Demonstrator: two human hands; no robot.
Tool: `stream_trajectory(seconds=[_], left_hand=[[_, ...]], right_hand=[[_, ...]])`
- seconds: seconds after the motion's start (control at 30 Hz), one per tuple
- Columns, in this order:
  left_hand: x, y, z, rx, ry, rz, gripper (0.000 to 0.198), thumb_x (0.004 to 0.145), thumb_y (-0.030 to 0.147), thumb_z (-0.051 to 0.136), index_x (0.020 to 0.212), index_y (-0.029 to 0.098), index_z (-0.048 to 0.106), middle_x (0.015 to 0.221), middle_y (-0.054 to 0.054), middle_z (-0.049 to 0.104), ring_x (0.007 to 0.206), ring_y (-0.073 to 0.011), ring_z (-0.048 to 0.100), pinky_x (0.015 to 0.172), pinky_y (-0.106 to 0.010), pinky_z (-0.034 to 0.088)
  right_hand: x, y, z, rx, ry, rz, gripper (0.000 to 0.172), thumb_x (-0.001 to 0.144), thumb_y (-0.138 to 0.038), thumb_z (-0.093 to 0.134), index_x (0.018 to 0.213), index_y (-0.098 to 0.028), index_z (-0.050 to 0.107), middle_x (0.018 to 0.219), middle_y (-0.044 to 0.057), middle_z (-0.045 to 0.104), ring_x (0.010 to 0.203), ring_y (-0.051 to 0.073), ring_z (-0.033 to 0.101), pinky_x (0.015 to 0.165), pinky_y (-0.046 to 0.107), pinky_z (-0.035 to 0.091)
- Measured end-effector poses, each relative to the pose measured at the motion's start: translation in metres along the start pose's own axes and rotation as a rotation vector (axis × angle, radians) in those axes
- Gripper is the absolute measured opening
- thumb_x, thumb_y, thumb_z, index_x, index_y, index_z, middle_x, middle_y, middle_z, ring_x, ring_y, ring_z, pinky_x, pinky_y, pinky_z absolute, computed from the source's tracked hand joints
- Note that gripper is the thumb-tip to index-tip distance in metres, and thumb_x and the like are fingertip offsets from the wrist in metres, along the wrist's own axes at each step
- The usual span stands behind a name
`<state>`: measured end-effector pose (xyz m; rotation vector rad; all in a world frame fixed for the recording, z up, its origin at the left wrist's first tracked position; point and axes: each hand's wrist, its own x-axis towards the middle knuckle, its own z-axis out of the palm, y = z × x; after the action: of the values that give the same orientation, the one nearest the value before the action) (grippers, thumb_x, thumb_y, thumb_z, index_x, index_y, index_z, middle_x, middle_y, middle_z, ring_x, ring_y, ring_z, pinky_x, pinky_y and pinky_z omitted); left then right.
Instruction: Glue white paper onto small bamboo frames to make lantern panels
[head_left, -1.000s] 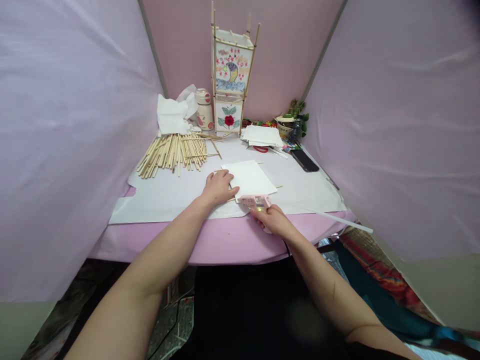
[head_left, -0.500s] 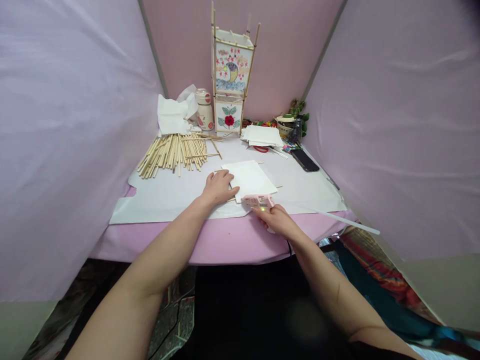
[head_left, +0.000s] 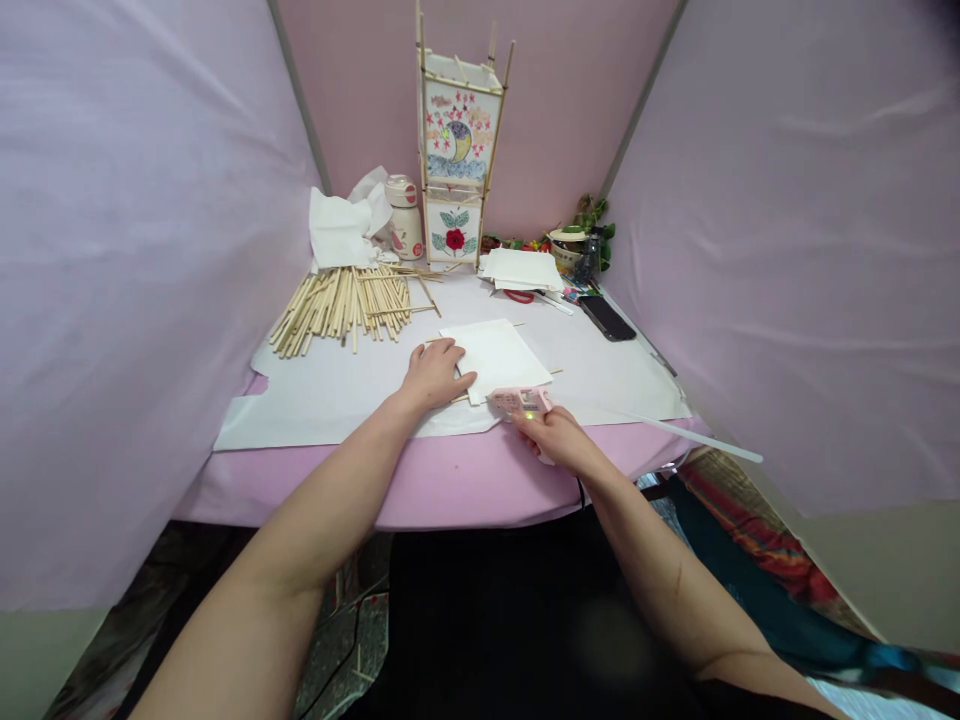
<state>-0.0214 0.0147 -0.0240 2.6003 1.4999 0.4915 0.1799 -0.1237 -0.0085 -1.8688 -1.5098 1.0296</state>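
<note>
In the head view, a white square sheet of paper point(head_left: 501, 357) lies on the table with thin wooden stick ends point(head_left: 556, 373) poking out at its edges. My left hand point(head_left: 436, 374) rests on the left side of the sheet, its fingers spread and pressing down. A pink glue gun point(head_left: 523, 402) with a small lit light is gripped in my right hand point(head_left: 553, 434). Its nozzle points left, at the sheet's near edge; I cannot tell whether it touches. A long white glue stick point(head_left: 705, 438) extends from the gun's back toward the right.
Many wooden sticks point(head_left: 337, 310) lie heaped at the left, near crumpled white paper point(head_left: 341, 230) and a bottle point(head_left: 405, 218). A tall stick-framed lantern point(head_left: 457, 150) with drawn panels stands behind. Stacked white sheets point(head_left: 521, 268), red-handled scissors point(head_left: 519, 296) and a phone point(head_left: 607, 318) are at the right.
The glue gun in my right hand has shifted slightly to the right along the sheet's near edge. My left hand keeps its place on the paper. The view has turned slightly.
</note>
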Motion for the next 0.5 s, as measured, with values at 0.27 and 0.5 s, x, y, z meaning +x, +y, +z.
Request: stream_trajectory(seconds=[0.27,0.5], left_hand=[[0.000,0.000,0.000,0.003,-0.001,-0.002,0.047,0.085,0.050,0.050,0.123,0.023,0.058,0.143,-0.010,0.046,0.133,-0.0280,0.040,0.113,-0.049,0.022],[0.000,0.000,0.000,-0.005,0.008,0.005,0.047,0.085,0.049,0.050,0.122,0.021,0.058,0.140,-0.011,0.049,0.132,-0.0277,0.041,0.113,-0.050,0.024]], right_hand=[[-0.001,0.004,-0.006,0.000,0.007,0.017,0.054,0.080,-0.066,0.054,0.059,-0.017,0.058,0.050,0.003,0.055,0.044,0.013,0.050,0.045,0.025,0.040],[0.005,0.015,-0.013,0.046,0.050,0.033,0.053,0.079,-0.065,0.056,0.058,-0.017,0.057,0.054,0.004,0.059,0.046,0.013,0.053,0.045,0.023,0.041]])
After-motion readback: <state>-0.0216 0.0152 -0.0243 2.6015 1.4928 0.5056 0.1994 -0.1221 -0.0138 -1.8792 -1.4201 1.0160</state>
